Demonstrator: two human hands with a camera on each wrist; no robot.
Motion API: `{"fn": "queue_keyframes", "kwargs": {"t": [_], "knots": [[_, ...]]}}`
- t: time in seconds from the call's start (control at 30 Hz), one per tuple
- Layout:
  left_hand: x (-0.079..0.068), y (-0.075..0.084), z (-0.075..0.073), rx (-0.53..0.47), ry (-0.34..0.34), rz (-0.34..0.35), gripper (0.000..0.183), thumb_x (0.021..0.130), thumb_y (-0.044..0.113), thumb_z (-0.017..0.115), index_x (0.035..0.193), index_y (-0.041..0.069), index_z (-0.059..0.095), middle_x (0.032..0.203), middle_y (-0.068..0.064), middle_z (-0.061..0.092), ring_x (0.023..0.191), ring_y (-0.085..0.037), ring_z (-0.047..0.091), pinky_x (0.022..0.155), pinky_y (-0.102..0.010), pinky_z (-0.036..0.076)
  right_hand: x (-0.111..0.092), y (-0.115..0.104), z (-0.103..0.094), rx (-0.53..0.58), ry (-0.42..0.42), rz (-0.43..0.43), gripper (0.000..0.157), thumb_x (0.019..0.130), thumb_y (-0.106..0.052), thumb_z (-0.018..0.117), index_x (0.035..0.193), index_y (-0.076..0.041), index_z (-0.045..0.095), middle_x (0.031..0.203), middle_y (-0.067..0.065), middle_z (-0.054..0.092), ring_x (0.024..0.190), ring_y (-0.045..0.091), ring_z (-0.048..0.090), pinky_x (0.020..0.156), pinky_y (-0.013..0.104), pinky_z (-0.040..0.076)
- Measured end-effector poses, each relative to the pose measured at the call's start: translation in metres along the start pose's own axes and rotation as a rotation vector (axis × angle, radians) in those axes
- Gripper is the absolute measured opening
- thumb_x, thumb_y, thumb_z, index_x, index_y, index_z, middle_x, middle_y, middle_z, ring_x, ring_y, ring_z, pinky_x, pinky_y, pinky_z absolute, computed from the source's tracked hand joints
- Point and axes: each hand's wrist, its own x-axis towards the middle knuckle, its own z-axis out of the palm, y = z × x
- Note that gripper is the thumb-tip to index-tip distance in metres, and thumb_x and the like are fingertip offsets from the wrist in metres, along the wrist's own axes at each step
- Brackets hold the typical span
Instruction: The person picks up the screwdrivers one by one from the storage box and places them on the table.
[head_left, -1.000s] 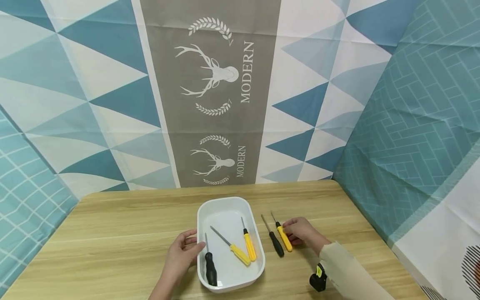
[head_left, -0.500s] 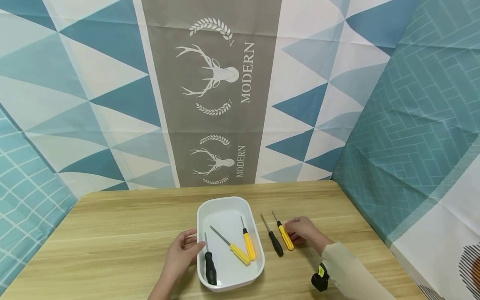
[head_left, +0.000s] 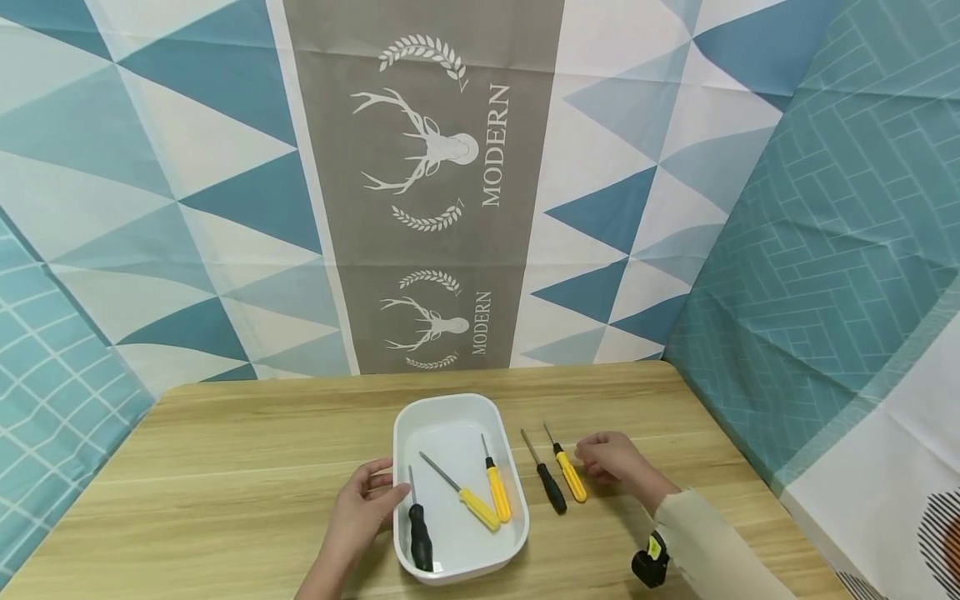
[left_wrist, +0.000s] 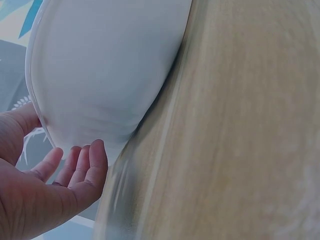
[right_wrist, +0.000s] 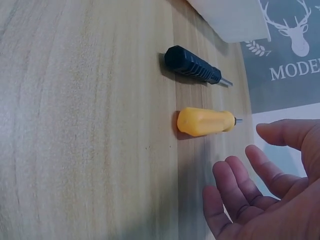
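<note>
A white tray stands mid-table with a black-handled screwdriver, a yellow screwdriver and an orange-yellow screwdriver inside. My left hand grips its left side, thumb over the rim and fingers at the outer wall. Right of the tray, another black-handled screwdriver and another yellow-handled screwdriver lie side by side on the wood. Just right of the yellow handle, my right hand holds nothing; its fingers are loosely bent and apart from the handle in the right wrist view.
The wooden table reaches back to a patterned cloth wall. Teal cloth bounds the right side. A small black device with a yellow label is at the right wrist.
My right hand has moved slightly right, away from the yellow-handled screwdriver, which shifted a little to the right early on. My left hand and the tray have stayed put.
</note>
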Motion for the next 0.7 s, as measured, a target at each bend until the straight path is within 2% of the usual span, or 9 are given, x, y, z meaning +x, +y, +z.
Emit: {"fn": "queue_keyframes", "kwargs": {"t": [0.37, 0.7], "knots": [[-0.001, 0.002, 0.001, -0.007, 0.004, -0.01, 0.053, 0.083, 0.013, 0.069, 0.13, 0.003, 0.047, 0.118, -0.022, 0.055, 0.093, -0.017, 0.061, 0.068, -0.031, 0.058, -0.009, -0.009, -0.002, 0.01, -0.021, -0.039, 0.038, 0.089, -0.028, 0.061, 0.117, -0.002, 0.058, 0.112, 0.013, 0.061, 0.092, 0.024, 0.061, 0.069, 0.034, 0.05], [-0.001, 0.002, 0.001, -0.007, 0.009, -0.007, 0.053, 0.083, 0.013, 0.069, 0.129, 0.003, 0.047, 0.118, -0.022, 0.055, 0.094, -0.018, 0.061, 0.069, -0.03, 0.058, -0.017, -0.019, 0.006, 0.014, -0.005, -0.122, 0.034, 0.088, -0.025, 0.064, 0.114, -0.003, 0.061, 0.109, 0.012, 0.063, 0.092, 0.022, 0.062, 0.073, 0.037, 0.054]]}}
